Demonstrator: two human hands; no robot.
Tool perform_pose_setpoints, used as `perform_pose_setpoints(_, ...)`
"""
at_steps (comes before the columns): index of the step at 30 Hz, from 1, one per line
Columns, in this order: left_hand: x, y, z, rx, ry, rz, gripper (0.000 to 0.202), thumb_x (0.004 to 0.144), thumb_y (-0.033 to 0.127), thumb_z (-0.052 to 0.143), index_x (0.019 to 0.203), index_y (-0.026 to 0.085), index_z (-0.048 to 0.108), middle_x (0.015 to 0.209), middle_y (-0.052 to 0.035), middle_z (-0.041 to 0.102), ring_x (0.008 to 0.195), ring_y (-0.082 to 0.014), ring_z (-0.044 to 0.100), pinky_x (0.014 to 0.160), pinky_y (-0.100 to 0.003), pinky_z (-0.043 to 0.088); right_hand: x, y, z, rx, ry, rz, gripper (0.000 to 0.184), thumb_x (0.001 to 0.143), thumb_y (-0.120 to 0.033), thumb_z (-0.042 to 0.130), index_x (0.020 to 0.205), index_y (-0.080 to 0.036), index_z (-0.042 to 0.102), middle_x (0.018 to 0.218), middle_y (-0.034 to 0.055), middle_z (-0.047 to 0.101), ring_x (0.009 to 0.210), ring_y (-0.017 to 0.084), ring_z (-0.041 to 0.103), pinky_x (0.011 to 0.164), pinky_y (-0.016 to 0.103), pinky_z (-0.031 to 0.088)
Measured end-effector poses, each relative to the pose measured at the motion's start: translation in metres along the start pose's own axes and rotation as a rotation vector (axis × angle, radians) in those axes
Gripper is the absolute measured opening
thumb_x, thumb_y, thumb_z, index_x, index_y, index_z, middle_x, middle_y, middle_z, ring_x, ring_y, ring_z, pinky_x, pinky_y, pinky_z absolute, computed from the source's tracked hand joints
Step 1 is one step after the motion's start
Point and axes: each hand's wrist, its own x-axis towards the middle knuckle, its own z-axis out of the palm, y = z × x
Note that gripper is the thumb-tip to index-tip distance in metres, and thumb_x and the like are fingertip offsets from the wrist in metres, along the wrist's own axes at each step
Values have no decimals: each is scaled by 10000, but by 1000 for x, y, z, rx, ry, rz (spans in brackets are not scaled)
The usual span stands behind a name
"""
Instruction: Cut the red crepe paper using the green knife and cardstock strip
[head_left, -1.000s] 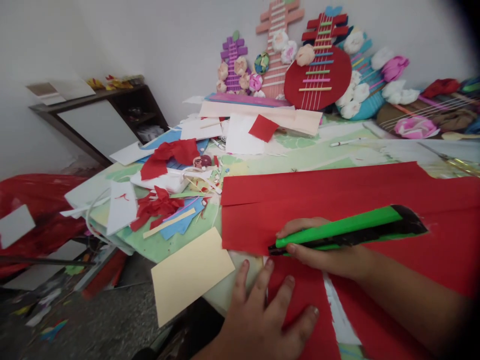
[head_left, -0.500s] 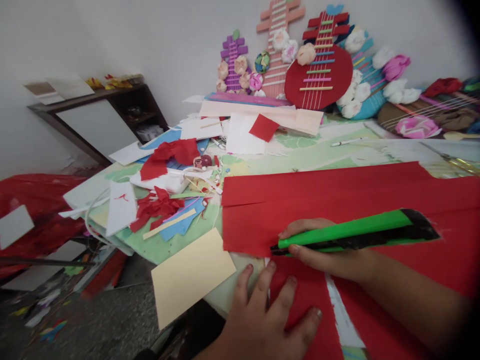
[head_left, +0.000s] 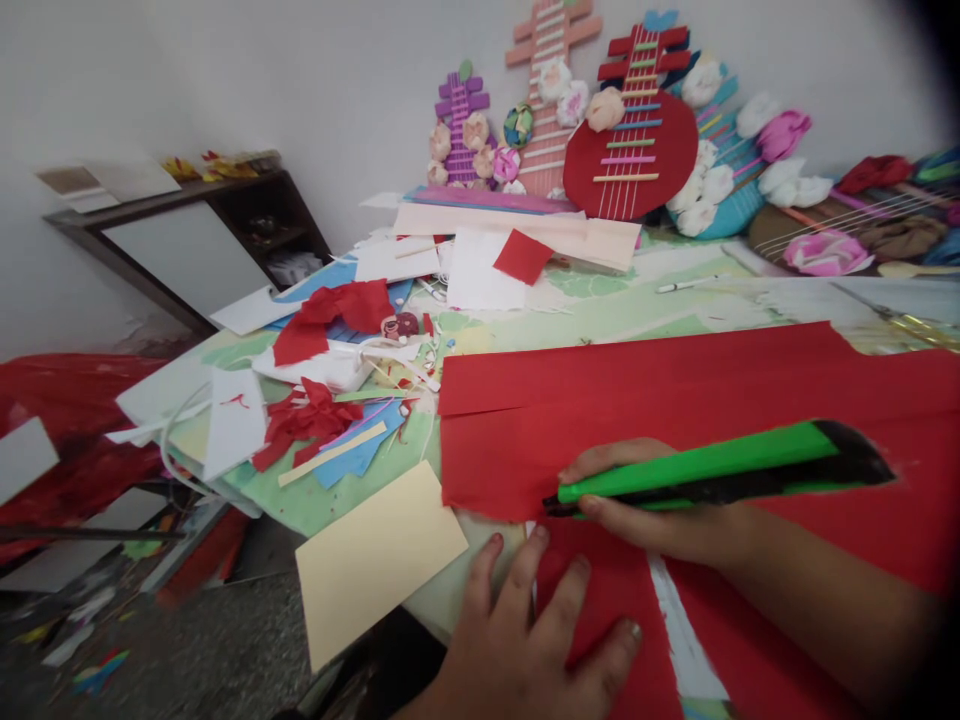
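Observation:
My right hand grips a green and black utility knife like a pen, its dark tip at the left touching a large red paper sheet. The blade itself is too small to make out. Just below, my left hand lies with fingers spread, pressing on a red piece near the table's front edge. A white ragged gap separates that piece from the red on its right. To the left, a cream card overhangs the edge.
Red scraps, blue paper and white paper clutter the left of the table. Decorated paper instruments lean against the wall. Scissors lie at the far right. A cabinet stands behind, left.
The whole view has shifted slightly, so table things sit a little further left. Both hands and the knife keep nearly the same pose over the red sheet.

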Motion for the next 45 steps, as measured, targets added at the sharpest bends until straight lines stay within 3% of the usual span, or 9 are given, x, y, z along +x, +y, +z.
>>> perform_pose_setpoints(6, 0, -1, 0, -3, 8, 12, 194, 752, 314, 562, 933, 345, 623, 947, -28, 605, 972, -318, 509, 802, -529, 363, -3, 12, 3, -130, -28, -95, 132, 762, -226, 555, 873, -242, 624, 837, 7, 674, 762, 151, 626, 652, 222, 516)
perform_pose_setpoints(12, 0, -2, 1, 3, 22, 17, 207, 731, 290, 594, 924, 359, 621, 940, -21, 613, 970, -310, 517, 802, -522, 367, -7, 17, 5, -211, 68, -186, 162, 747, -210, 563, 900, -249, 599, 832, 2, 676, 765, 157, 631, 664, 235, 510)
perform_pose_setpoints(19, 1, -3, 2, 6, 41, 14, 206, 723, 300, 604, 917, 364, 620, 910, -7, 619, 945, -296, 534, 812, -511, 366, -5, 12, 0, -293, -8, -249, 138, 758, -210, 548, 872, -240, 620, 830, 9, 681, 763, 144, 628, 674, 224, 495)
perform_pose_setpoints(28, 1, -4, 1, 6, 29, 30, 208, 719, 313, 599, 917, 375, 616, 898, 1, 614, 973, -296, 514, 838, -501, 350, -4, 11, -7, -249, -93, -262, 165, 778, -226, 530, 926, -196, 598, 864, 34, 672, 787, 132, 620, 713, 218, 479)
perform_pose_setpoints(33, 3, -3, 1, 10, 24, 17, 199, 731, 316, 579, 919, 370, 614, 879, 4, 620, 971, -284, 515, 847, -488, 349, 1, -4, -13, -305, -289, -199, 161, 808, -228, 475, 899, -176, 596, 796, 50, 665, 725, 130, 611, 659, 203, 466)
perform_pose_setpoints(40, 4, -3, 1, 13, 47, 12, 148, 737, 326, 580, 863, 386, 629, 870, 9, 632, 920, -281, 538, 818, -475, 360, -6, -2, -19, -307, -196, -208, 152, 795, -249, 499, 895, -197, 602, 870, 49, 666, 805, 149, 611, 705, 221, 466)
perform_pose_setpoints(45, 4, -3, 1, 18, 40, 7, 149, 734, 330, 582, 863, 391, 629, 864, 13, 631, 926, -277, 533, 826, -474, 353, -4, -3, -19, -292, -234, -205, 159, 804, -249, 487, 892, -199, 609, 773, 36, 661, 702, 132, 608, 649, 209, 467)
